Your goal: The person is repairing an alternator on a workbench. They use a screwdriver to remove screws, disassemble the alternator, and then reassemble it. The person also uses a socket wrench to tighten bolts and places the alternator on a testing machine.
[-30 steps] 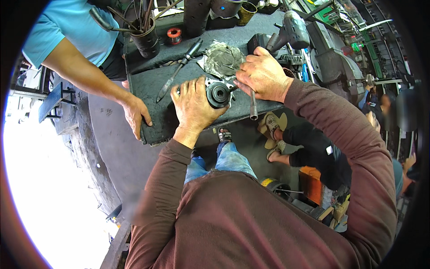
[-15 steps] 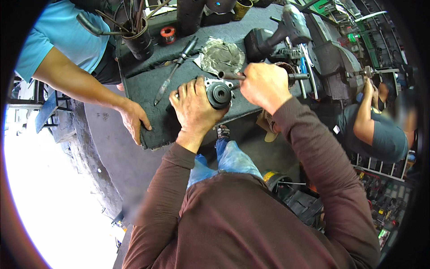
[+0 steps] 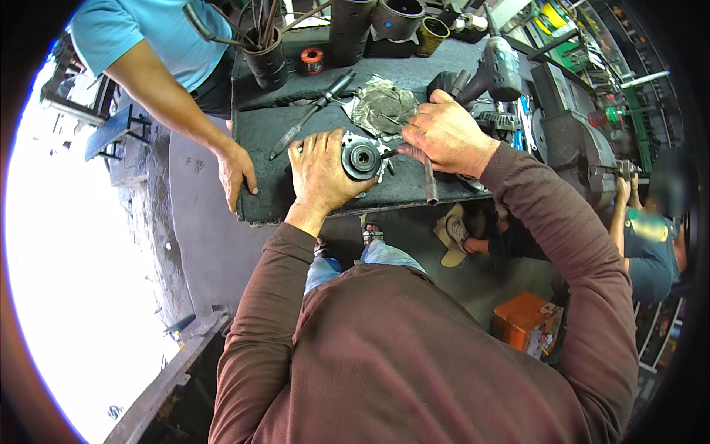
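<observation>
On the bench top, my left hand [image 3: 319,172] is wrapped round the side of a metal housing with a dark ringed hub [image 3: 362,158], which faces up. My right hand [image 3: 450,135] grips a T-handle wrench [image 3: 430,186]. The bar's lower end sticks out below my fist and its other end shows above my knuckles. From the bar, a thin shaft runs left to the housing's right edge; the contact at its tip is too small to make out. Just behind the housing lies a crumpled silver disc-shaped sheet [image 3: 384,108].
A pointed tool with a dark handle [image 3: 314,112] lies behind my left hand. A can of rods [image 3: 266,65], a red spool [image 3: 312,59] and a cordless driver [image 3: 501,70] stand further back. At left a co-worker's hand [image 3: 237,176] rests on the bench; a vise [image 3: 573,137] is at right.
The wrench's bar has swung from lying crosswise to pointing toward me, with my right hand turning along. My left hand keeps its hold on the housing. The whole view has shifted.
</observation>
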The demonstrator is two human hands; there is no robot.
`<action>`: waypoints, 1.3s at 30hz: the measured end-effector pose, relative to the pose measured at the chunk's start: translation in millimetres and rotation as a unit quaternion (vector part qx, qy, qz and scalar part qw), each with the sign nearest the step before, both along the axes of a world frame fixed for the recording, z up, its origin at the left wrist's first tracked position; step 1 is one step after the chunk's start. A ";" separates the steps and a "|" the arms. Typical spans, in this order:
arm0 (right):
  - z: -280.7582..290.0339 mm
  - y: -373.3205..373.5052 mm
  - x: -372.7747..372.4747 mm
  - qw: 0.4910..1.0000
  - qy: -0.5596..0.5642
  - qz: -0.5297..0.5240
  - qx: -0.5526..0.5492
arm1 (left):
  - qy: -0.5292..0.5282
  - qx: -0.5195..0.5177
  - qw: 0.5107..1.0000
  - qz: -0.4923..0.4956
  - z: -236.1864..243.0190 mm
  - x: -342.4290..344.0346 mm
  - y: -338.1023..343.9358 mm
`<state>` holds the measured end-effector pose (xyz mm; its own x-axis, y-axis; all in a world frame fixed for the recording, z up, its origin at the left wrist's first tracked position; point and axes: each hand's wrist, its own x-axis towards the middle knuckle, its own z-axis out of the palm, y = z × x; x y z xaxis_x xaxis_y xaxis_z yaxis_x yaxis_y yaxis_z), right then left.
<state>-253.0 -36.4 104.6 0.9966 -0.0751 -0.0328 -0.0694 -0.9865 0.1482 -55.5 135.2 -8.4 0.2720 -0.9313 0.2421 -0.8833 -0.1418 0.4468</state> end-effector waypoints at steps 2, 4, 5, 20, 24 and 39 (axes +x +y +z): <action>-2.3 -3.3 3.9 0.999 -0.002 0.030 -0.017 | 0.002 0.005 1.000 0.002 2.1 -1.2 1.4; -0.4 -9.2 13.6 0.992 0.007 0.112 -0.051 | 0.005 0.006 1.000 0.006 0.9 -1.2 2.7; 2.0 -11.2 17.6 0.986 0.013 0.150 -0.070 | 0.008 0.005 1.000 0.007 0.4 -1.6 2.2; -2.7 -9.8 3.1 0.996 -0.008 0.078 -0.038 | 0.003 -0.013 1.000 0.010 -1.6 -2.8 -1.3; -3.2 -11.0 9.9 0.994 -0.009 0.103 -0.047 | 0.013 -0.023 1.000 0.010 -2.4 -1.9 0.9; -11.9 4.2 15.2 0.998 -0.021 -0.039 -0.035 | 0.019 -0.036 0.999 -0.005 -5.4 -0.3 -2.2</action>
<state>-237.8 -32.2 92.7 0.9881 -0.1528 0.0169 -0.1529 -0.9655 0.2109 -55.8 132.9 -13.8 0.2726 -0.9145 0.2989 -0.8669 -0.0988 0.4886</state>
